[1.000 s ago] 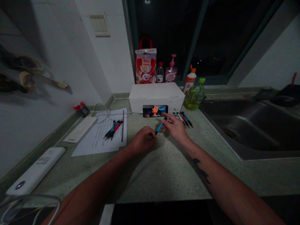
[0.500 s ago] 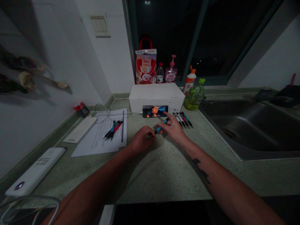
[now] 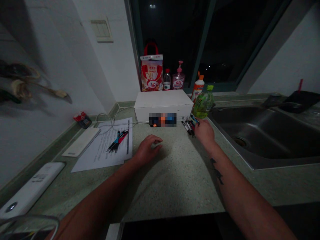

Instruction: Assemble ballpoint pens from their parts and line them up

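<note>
My right hand [image 3: 205, 132] is closed on a blue-and-black pen [image 3: 193, 119] at the right end of a row of pens [image 3: 186, 128] lying on the counter. The row has white and red ones in it, partly covered by my fingers. Over the middle of the counter my left hand [image 3: 149, 146] holds nothing, its thumb and fingers apart. Several blue, red and black pens [image 3: 117, 141] lie in a loose pile on a printed paper sheet [image 3: 97, 151] to the left. A phone [image 3: 162, 120], its screen blurred, leans against a white box [image 3: 162, 100].
The metal sink [image 3: 250, 166] borders the counter on the right. A green bottle [image 3: 203, 103] stands beside the box, with a pink pump bottle [image 3: 178, 78] behind. A white power bank-like slab [image 3: 82, 141], a long white device [image 3: 33, 186] and cables lie left.
My right hand has moved right with the blue pen, from the middle to the end of the row. My left hand has let go of the pen and its fingers have parted.
</note>
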`<state>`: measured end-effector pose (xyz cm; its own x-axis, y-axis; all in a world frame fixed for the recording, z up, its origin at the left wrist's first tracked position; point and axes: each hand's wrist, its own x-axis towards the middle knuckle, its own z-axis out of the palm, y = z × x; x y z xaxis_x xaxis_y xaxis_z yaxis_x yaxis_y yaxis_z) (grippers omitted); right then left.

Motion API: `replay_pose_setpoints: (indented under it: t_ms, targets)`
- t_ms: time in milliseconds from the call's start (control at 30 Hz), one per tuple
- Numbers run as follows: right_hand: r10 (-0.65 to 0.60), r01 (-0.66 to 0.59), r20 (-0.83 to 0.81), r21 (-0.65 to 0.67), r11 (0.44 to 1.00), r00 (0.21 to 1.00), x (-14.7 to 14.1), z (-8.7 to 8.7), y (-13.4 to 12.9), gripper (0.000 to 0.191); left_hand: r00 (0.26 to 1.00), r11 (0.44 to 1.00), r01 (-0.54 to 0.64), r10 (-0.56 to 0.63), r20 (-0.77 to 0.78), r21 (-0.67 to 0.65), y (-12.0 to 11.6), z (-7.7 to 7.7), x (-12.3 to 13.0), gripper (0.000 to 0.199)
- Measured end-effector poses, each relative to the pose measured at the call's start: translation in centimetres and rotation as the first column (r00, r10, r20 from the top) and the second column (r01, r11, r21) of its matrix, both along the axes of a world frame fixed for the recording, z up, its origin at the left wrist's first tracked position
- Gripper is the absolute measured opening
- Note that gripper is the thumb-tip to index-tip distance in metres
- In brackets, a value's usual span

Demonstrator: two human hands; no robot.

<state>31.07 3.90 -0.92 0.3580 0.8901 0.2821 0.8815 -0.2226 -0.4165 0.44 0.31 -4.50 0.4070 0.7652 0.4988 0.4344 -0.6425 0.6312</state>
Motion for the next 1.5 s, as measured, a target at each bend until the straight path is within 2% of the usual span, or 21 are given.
replay_pose_setpoints:
  t_ms: [67,233,333,400,467,533,600,667,733,800,900,1000,1133,1200,1233,1300,1333,1367,1400,1433,1500]
  targets:
    - [-0.043,0.045,0.065,-0.03,0.999,0.997,1.1,-0.5,0.3,0.054,1.0,1.0,-0.003,0.003,-0.012,-0.002,0.1,0.0,-0.1,0.013]
    - [0.01,0.003,0.128,-0.101,0.995,0.992,2.1,-2.1,0.8,0.051,0.999,1.0,-0.029,0.029,-0.029,-0.002,0.1,0.2,-0.3,0.013]
    - [0.024,-0.008,0.143,-0.11,0.994,0.989,2.1,-2.4,0.8,0.05,0.996,0.997,-0.07,0.068,-0.061,-0.025,0.2,0.4,-0.3,0.013]
    - [0.019,-0.006,0.142,-0.096,0.995,0.99,2.0,-2.1,0.8,0.051,0.986,0.989,-0.142,0.138,-0.098,-0.035,0.5,0.8,-0.6,0.013]
    - [0.019,-0.01,0.132,-0.075,0.997,0.991,1.7,-1.7,0.6,0.052,0.949,0.962,-0.272,0.265,-0.169,-0.023,0.8,1.5,-1.3,0.014]
    - [0.045,-0.039,0.124,-0.055,0.998,0.991,1.3,-1.1,0.3,0.051,0.858,0.901,-0.431,0.423,-0.291,0.039,1.2,2.5,-2.4,0.021]
    - [0.074,-0.069,0.122,-0.045,0.997,0.99,0.7,-0.6,-0.1,0.049,0.699,0.805,-0.581,0.567,-0.436,0.116,1.6,3.6,-3.7,0.031]
    - [0.112,-0.11,0.122,-0.024,0.994,0.986,0.1,-0.3,-0.4,0.048,0.518,0.709,-0.685,0.633,-0.576,0.164,1.8,4.4,-5.0,0.036]
    - [0.155,-0.158,0.119,0.01,0.987,0.981,-0.6,-0.1,-0.6,0.046,0.382,0.635,-0.749,0.647,-0.66,0.189,2.0,4.9,-6.2,0.037]
    - [0.185,-0.19,0.122,0.032,0.981,0.975,-1.2,-0.2,-0.8,0.044,0.305,0.578,-0.79,0.658,-0.688,0.203,2.2,5.0,-7.1,0.038]
    - [0.2,-0.207,0.151,0.032,0.978,0.968,-2.1,-0.1,-1.0,0.044,0.256,0.517,-0.84,0.645,-0.72,0.164,2.5,4.8,-8.1,0.037]
    - [0.215,-0.225,0.172,0.042,0.973,0.961,-2.7,0.1,-1.2,0.043,0.267,0.511,-0.852,0.615,-0.742,0.117,2.6,4.9,-8.7,0.034]
    - [0.31,-0.324,0.129,0.107,0.94,0.942,-3.7,0.3,-1.5,0.04,0.319,0.551,-0.828,0.618,-0.719,0.106,2.5,5.7,-8.0,0.033]
    - [0.425,-0.433,0.085,0.144,0.89,0.901,-4.8,0.2,-1.9,0.038,0.428,0.622,-0.777,0.637,-0.641,0.099,2.2,5.9,-6.7,0.032]
    - [0.493,-0.497,0.063,0.154,0.854,0.868,-5.6,0.1,-2.2,0.037,0.522,0.686,-0.723,0.621,-0.584,0.083,1.9,5.7,-5.8,0.032]
    - [0.612,-0.608,0.03,0.162,0.777,0.79,-7.1,-0.2,-2.9,0.036,0.738,0.828,-0.56,0.506,-0.446,0.013,1.2,4.9,-3.7,0.028]
    - [0.667,-0.66,0.012,0.167,0.733,0.745,-7.9,-0.4,-3.3,0.037,0.838,0.899,-0.437,0.405,-0.367,-0.006,0.8,4.3,-2.6,0.026]
    - [0.723,-0.713,-0.002,0.161,0.682,0.691,-8.5,-0.5,-3.7,0.039,0.907,0.949,-0.314,0.296,-0.301,-0.015,0.3,3.6,-1.6,0.024]
    - [0.769,-0.761,-0.02,0.129,0.636,0.639,-9.0,-0.6,-4.0,0.037,0.947,0.976,-0.216,0.204,-0.248,-0.022,-0.1,3.0,-0.8,0.023]
    - [0.796,-0.792,-0.038,0.083,0.605,0.605,-9.3,-0.6,-4.1,0.033,0.968,0.986,-0.165,0.157,-0.198,-0.026,-0.4,2.4,-0.1,0.023]
    - [0.809,-0.81,-0.07,0.006,0.586,0.584,-9.4,-0.6,-4.2,0.024,0.98,0.987,-0.154,0.146,-0.136,-0.047,-0.7,1.6,0.5,0.023]
